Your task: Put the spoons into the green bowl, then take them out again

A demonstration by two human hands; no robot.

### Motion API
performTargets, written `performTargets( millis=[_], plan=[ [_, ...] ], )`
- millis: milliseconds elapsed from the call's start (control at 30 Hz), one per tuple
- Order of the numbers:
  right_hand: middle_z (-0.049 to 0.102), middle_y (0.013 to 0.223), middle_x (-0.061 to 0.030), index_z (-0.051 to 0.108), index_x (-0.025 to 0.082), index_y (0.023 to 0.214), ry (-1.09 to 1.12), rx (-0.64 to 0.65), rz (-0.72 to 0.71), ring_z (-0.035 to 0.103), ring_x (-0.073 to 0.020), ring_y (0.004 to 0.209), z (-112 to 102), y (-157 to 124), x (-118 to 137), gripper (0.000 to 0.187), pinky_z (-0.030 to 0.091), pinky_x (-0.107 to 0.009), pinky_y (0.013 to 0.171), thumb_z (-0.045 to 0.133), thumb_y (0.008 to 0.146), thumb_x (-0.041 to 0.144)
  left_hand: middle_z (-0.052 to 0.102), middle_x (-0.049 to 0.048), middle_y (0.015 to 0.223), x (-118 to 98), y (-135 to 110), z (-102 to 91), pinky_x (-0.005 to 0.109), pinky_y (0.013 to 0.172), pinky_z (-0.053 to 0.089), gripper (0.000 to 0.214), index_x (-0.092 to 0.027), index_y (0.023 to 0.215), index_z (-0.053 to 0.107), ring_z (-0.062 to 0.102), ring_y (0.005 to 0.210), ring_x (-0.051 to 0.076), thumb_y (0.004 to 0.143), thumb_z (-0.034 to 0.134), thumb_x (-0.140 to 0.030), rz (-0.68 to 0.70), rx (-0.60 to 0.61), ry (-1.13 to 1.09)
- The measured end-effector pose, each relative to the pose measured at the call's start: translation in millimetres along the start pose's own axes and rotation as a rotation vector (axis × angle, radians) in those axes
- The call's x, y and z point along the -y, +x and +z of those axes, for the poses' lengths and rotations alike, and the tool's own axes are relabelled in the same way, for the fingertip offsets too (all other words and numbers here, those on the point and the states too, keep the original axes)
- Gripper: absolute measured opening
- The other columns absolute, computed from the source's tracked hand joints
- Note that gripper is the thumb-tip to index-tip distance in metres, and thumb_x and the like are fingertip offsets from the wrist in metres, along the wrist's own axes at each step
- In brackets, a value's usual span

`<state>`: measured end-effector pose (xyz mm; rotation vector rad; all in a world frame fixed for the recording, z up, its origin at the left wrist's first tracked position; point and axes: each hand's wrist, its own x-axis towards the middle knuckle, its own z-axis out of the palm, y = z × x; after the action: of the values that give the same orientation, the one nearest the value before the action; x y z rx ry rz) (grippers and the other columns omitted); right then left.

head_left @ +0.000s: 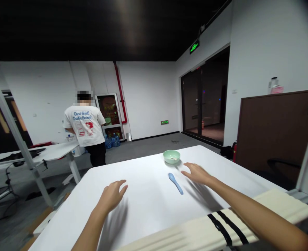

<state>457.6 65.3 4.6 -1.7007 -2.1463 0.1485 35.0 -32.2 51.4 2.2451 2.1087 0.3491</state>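
**lot: pale green bowl, blue spoon, two empty hands at a white table**

head view. right hand [197, 174]: open and empty, fingers spread, just beside the blue spoon [175, 183] and near the pale green bowl [171, 156]. left hand [112, 196]: open and empty, fingers loosely curved, well apart from both items, over the white table [148, 212].

risks: the bowl stood close to the table's far edge, so a careless sweep of the right hand could have pushed it toward the drop. the spoon lay flat and apart from the bowl, and a knock from the fingers could have sent it skidding on the smooth top.

container: the bowl stood upright and held a small pale object [173, 158], too small to identify. no liquid could be made out.

also present: a cream strip with black stripes [222, 223] along the near table edge; a person in a white printed t-shirt [85, 125], back turned, at a white desk [52, 151]; blue water bottles [111, 141] on the floor; a red fire extinguisher [234, 152] by a brown cabinet [276, 132].
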Motion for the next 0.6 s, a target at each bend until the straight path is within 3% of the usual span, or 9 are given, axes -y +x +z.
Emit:
performTargets(
  millis=[600],
  plan=[
    [0.062, 0.135, -0.0168, 0.059, 0.012, 0.135, 0.025, -0.009, 0.028, 0.055, -0.0311, 0.125, -5.9, 3.5, 1.9, 0.065, 0.043, -0.036, 0.100, 0.046, 0.090, 0.058, 0.063, 0.0081, 0.138, 0.3, -1.7, 1.1, 0.041, 0.104, 0.044, 0.053, -0.022, 0.132, 0.060, 0.055, 0.130, 0.028, 0.095, 0.034, -0.049, -0.003, -0.016, -0.006]
  ],
)
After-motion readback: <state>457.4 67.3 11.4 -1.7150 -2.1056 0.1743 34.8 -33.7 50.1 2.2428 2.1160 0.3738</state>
